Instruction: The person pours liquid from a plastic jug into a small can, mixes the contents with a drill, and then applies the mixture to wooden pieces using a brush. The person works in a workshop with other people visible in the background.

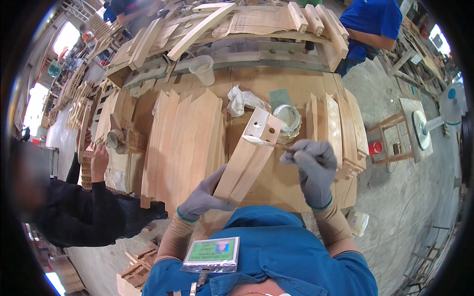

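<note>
My left hand, in a grey glove, grips the near end of a pair of wooden pieces lying side by side, their far end raised. Round holes show in that far end. White glue-like paste lies along an edge just below the holes. In my gloved right hand is a thin stick or brush, pinched between the fingers; its tip reaches the pasted edge. Behind the wood stands a round tub with white paste crusted on its rim. A crumpled white rag lies beside it.
Wooden pieces stand stacked to the left and right on the cardboard-covered table. A translucent plastic cup stands farther back. At left, a person in dark clothing works close by; another in blue stands across the bench.
</note>
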A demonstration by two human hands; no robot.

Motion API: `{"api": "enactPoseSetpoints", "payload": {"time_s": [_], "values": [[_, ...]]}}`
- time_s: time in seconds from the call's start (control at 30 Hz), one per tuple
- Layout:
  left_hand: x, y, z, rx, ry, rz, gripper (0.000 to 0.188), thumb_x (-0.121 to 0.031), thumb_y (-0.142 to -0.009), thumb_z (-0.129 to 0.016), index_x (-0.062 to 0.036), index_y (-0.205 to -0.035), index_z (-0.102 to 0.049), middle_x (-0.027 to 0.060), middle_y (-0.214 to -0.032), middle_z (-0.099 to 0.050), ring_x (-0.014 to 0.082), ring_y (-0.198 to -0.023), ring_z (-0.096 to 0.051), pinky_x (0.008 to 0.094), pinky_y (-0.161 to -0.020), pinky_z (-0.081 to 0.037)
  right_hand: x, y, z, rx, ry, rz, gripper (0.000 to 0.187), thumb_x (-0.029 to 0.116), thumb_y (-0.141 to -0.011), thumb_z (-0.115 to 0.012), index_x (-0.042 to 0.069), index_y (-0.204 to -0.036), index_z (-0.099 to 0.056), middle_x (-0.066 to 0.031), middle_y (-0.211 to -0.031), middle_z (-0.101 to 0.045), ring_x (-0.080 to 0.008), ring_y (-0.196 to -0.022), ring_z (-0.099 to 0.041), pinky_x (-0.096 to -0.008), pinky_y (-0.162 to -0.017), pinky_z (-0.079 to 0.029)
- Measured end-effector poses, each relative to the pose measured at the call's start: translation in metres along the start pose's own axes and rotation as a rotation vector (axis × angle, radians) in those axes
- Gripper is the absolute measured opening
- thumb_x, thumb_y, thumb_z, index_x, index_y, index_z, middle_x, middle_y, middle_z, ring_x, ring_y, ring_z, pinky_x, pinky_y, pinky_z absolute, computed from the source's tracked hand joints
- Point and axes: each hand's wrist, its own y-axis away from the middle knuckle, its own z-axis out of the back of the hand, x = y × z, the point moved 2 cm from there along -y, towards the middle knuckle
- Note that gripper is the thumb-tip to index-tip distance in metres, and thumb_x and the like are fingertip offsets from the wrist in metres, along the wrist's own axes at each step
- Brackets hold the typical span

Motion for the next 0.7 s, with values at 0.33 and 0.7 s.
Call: {"api": "enactPoseSetpoints", "payload": {"time_s": [0.33, 0.7], "values": [[0.003, -0.003, -0.002, 0.002, 0.008, -0.003, 0.094, -0.004, -0.055, -0.075, -0.0047, -0.140, -0.035, 0.0059, -0.126, -0.050, 0.0170, -0.119, -0.044, 0.0294, -0.101, -0.032, 0.075, -0.090, -0.056, 0.373, 0.609, 0.019, 0.019, 0.016, -0.085, -0.063, 0.003, -0.076, -0.052, -0.0045, -0.060, -0.057, -0.0129, -0.055, -0.059, -0.0246, -0.055, -0.050], [-0.002, 0.001, -0.006, -0.017, -0.026, 0.015, 0.095, -0.004, -0.054, -0.076, -0.0035, -0.139, -0.034, 0.0061, -0.126, -0.050, 0.0174, -0.119, -0.044, 0.0295, -0.102, -0.032, 0.068, -0.099, -0.062, 0.447, 0.616, -0.041, 0.023, 0.021, -0.084, -0.063, 0.004, -0.073, -0.052, -0.0025, -0.055, -0.054, -0.0101, -0.049, -0.055, -0.0241, -0.049, -0.047]]}}
